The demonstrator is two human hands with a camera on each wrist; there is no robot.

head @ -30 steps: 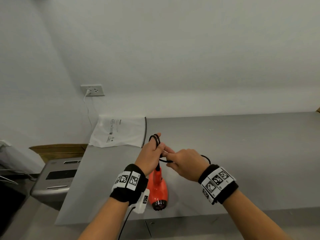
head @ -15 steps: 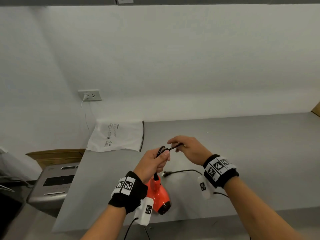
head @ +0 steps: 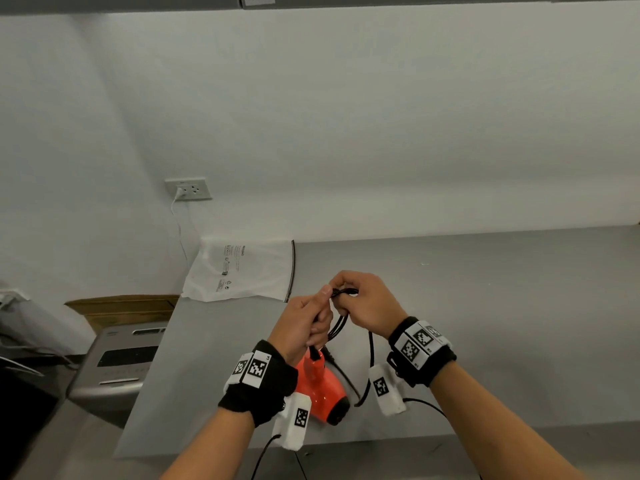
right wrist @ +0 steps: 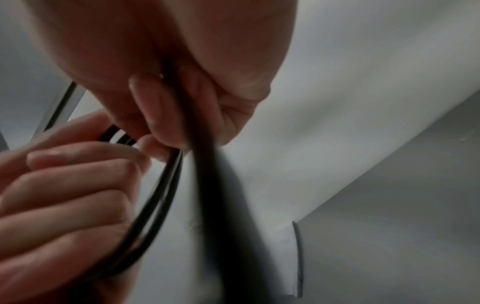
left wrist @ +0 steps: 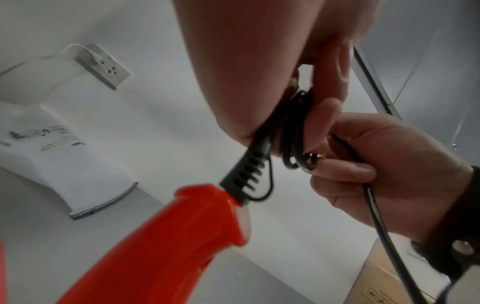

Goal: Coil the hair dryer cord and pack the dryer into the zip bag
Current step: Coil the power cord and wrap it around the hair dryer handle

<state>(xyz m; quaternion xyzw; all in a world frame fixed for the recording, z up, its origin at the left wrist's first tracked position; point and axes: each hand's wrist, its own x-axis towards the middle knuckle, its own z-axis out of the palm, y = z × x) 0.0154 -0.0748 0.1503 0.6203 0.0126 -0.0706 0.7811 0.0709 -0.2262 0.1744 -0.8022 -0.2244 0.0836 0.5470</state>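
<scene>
1. Orange plastic marked the hair dryer (head: 320,389), which lay on the grey counter (head: 485,306) at lower centre of the head view, partly hidden behind the left wrist.
2. Its black cord (head: 341,322) rose from the handle into a few small loops bunched between the two hands, just above the dryer.
3. The left hand (head: 304,320) had its fingers curled round the gathered loops, thumb pressing on top; the left wrist view showed the coil (left wrist: 293,131) pinched close to the ribbed strain relief.
4. The right hand (head: 367,306) pinched the free run of cord at the top of the bundle, fingers closed on it, with the rest trailing down past that wrist.
5. Judged from this, coiling was under way but unfinished: a long slack stretch (head: 370,362) lay on the counter to the right of the dryer, and the plug could not be made out.
6. The white zip bag (head: 242,271) lay flat at the counter's far left corner, well apart from the hands, its dark zip edge facing right. It looked flat, with nothing visibly bulging in it; whether the zip was open could not be told.
7. Left to do, by that reading: finish the coil, open the bag, slide the dryer in and close it.
</scene>
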